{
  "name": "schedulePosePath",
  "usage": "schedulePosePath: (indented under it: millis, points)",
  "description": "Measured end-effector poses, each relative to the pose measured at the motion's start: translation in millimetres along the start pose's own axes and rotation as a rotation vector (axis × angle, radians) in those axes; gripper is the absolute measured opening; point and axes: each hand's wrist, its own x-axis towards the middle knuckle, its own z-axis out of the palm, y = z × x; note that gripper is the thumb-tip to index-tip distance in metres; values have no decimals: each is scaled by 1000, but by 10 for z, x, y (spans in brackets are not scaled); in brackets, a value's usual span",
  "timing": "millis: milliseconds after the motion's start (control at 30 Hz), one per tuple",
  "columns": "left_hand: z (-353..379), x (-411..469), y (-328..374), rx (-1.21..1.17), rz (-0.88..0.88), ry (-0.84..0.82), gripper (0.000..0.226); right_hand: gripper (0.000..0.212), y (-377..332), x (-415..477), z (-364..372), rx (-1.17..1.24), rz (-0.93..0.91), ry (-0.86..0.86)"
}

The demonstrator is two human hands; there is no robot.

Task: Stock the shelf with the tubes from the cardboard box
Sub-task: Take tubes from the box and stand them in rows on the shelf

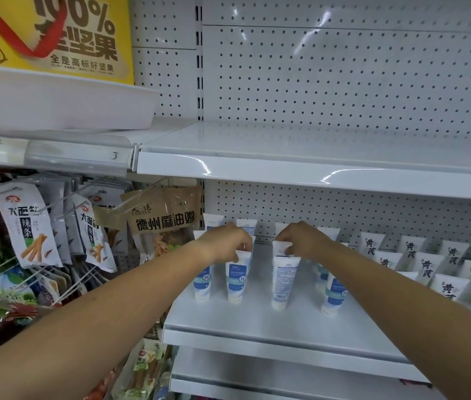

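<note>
1. The white shelf [257, 327] is nearest. On it stand blue-and-white tubes, cap down and crimped end up, in loose rows.
2. In the front row, the left hand [225, 243] pinches the crimped top of the label-side tube [235, 281] with its fingers curled round it. This tube bears the character 控 in a circle.
3. Just beside it, the right hand [300, 242] is closed in the same way on the top of the barcode-side tube [282, 281]. This tube shows its back, with small print too fine to read and a barcode near the cap.
4. Flanking tubes [202, 281] of the same kind stand on either side of the two held ones, and one at the left also shows 控. Behind the hands, more tube tops [213, 220] stand against the back panel.
5. To the right on the same shelf lean white tubes [428, 267] marked 黄芪 in dark brushed characters.
6. At the left, on hooks, hang snack packets [29, 226] reading 大面筋 and 辣条, and a brown bag [165, 223] reading FENGYUN and 德州麻油鸡.
7. Above is the upper shelf [286, 166]. The rail to its left has a handwritten "4" and a second digit that cannot be made out.
8. Farther up on the left are a white tray [55, 102] and a yellow box [78, 39] printed 100% 全坚果 and 全是高标好坚果, in front of a pegboard [344, 82].
</note>
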Motion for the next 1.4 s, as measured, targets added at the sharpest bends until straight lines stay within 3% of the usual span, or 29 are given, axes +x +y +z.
schedulePosePath:
  millis: [400,600,800,1100,1400]
  points:
    - [-124,98,-94,-135,-24,-11,44,41,-9,-30,-160,-12,-11,-25]
    - [-437,167,-345,-218,-79,158,26,36,47,-16,-530,51,73,91]
    - [-534,188,-612,-67,-180,256,22,30,-38,169,-656,92,80,116]
    - [-232,563,-873,-124,-234,137,52,33,-353,764,-217,131,14,62]
    - [-70,791,-1075,-239,-260,115,44,30,-471,1253,-35,60,55,-20]
